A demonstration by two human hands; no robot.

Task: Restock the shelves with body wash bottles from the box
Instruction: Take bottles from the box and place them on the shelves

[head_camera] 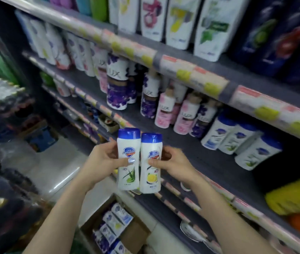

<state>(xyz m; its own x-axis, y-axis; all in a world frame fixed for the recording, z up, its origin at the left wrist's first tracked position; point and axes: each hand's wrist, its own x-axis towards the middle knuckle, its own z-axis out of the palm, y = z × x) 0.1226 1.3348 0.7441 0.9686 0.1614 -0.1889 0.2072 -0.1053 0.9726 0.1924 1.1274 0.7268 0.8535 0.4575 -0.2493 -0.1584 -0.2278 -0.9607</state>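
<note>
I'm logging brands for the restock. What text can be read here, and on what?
"Safeguard": aloe bottle in left hand.
"Safeguard", blurred: lemon bottle in right hand.
"LUX": purple-flowered bottle on the shelf.
Price tags, boxed bottles: unreadable.

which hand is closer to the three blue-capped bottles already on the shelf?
Right. The right hand, holding the lemon bottle, sits just left of and below the shelved bottles; the left hand is farther left.
</note>
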